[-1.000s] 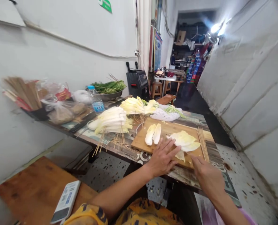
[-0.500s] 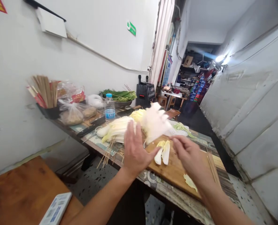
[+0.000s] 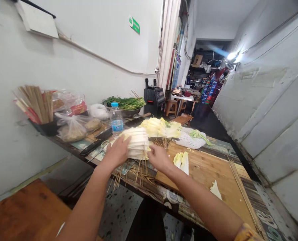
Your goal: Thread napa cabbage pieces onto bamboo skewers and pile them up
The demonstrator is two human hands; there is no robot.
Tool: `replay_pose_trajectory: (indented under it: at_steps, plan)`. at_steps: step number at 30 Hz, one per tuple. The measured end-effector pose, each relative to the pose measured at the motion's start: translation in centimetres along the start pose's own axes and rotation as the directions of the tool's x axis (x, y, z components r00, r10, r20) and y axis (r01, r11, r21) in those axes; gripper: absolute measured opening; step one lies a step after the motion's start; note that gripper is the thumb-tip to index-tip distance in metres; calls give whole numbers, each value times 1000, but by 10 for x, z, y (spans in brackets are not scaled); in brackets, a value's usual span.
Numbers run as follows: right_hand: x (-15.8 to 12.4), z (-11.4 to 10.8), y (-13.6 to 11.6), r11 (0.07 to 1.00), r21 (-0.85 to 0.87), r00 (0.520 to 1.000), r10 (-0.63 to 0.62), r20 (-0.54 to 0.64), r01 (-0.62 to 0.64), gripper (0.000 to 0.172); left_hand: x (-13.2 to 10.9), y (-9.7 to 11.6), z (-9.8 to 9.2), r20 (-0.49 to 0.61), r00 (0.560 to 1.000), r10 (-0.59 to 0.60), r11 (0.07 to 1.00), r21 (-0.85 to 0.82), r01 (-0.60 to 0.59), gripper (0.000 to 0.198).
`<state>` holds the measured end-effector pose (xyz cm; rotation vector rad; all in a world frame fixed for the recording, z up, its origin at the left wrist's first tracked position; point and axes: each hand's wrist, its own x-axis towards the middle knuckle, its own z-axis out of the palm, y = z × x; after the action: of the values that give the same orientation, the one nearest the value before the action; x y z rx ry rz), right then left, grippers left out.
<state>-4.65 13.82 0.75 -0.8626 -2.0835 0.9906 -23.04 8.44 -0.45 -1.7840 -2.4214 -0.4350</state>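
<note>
A stack of skewered napa cabbage leaves [image 3: 138, 142] lies at the table's near edge, thin bamboo skewers [image 3: 141, 172] sticking out toward me. My left hand [image 3: 118, 152] curls over the stack's left end, gripping the leaves. At the right end is my right hand [image 3: 160, 158], its fingers closed against the leaf edges; what they pinch is hidden. On the wooden cutting board [image 3: 199, 180] lie two cut cabbage pieces [image 3: 181, 161] and a loose leaf scrap [image 3: 215, 190]. Yellow cabbage leaves [image 3: 155, 126] rest behind the stack.
A long dark knife [image 3: 93, 146] and a water bottle [image 3: 117, 121] are left of the stack. Behind stand a bowl of green vegetables [image 3: 126, 104] and bagged food [image 3: 72, 129]. More skewers [image 3: 242, 190] lie along the board's right side. A wooden stool [image 3: 25, 214] is at lower left.
The blurred white bunch of cabbage leaves between my hands has come down onto the stack. Both hands moved left; my left hand went from spread to curled. The view shifted slightly.
</note>
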Motion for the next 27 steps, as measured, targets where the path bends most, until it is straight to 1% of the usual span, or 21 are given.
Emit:
replay_pose_trajectory:
  at_steps: [1, 2, 4, 5, 6, 7, 8, 10, 11, 13, 15, 17, 20, 23, 25, 27]
  plan:
    - [-12, -15, 3, 995, -99, 1000, 5, 5, -4, 17, -3, 2, -2, -5, 1000, 4, 1000, 25, -3, 51]
    - [-26, -31, 7, 982, -191, 1000, 13, -3, -13, 18, -8, 5, -5, -33, 999, 5, 998, 58, -3, 51]
    - [-55, -70, 19, 933, -353, 997, 61, -40, -71, 18, -22, 20, -12, -156, 987, 28, 991, 130, -8, 47]
    - [-71, -91, 28, 896, -426, 992, 103, -73, -124, 18, -31, 30, -16, -233, 971, 51, 988, 156, -14, 45]
    - [-86, -114, 39, 851, -489, 982, 154, -113, -190, 18, -40, 42, -19, -273, 956, 105, 984, 167, -61, 44]
    - [-101, -136, 51, 796, -544, 964, 208, -167, -266, 18, -49, 56, -20, -288, 940, 181, 977, 163, -138, 43]
    - [-115, -159, 63, 728, -586, 934, 262, -242, -356, 20, -57, 70, -21, -273, 923, 270, 960, 146, -238, 42]
    - [-142, -201, 87, 574, -622, 846, 358, -395, -533, 22, -68, 97, -15, -211, 882, 420, 907, 93, -410, 40]
    - [-155, -218, 99, 504, -620, 798, 397, -453, -602, 24, -71, 110, -10, -171, 864, 473, 881, 66, -469, 38]
    - [-175, -244, 120, 397, -599, 715, 465, -522, -695, 26, -70, 132, 6, -95, 839, 535, 844, 22, -536, 36]
    - [-187, -257, 137, 346, -575, 662, 520, -540, -741, 27, -64, 149, 22, -45, 833, 552, 833, -7, -553, 36]
    - [-191, -261, 151, 343, -559, 642, 560, -524, -755, 28, -58, 161, 35, -28, 849, 528, 848, -37, -529, 36]
    - [-188, -263, 167, 384, -531, 641, 602, -476, -755, 28, -53, 174, 47, -12, 898, 439, 892, -115, -437, 36]
    - [-184, -267, 180, 446, -467, 636, 645, -424, -764, 28, -53, 184, 52, 4, 946, 323, 930, -185, -317, 36]
    - [-183, -272, 187, 486, -390, 619, 681, -392, -782, 28, -52, 188, 54, 5, 959, 284, 941, -191, -278, 37]
    - [-184, -274, 194, 517, -290, 592, 716, -370, -806, 28, -50, 190, 55, 8, 947, 320, 936, -159, -315, 38]
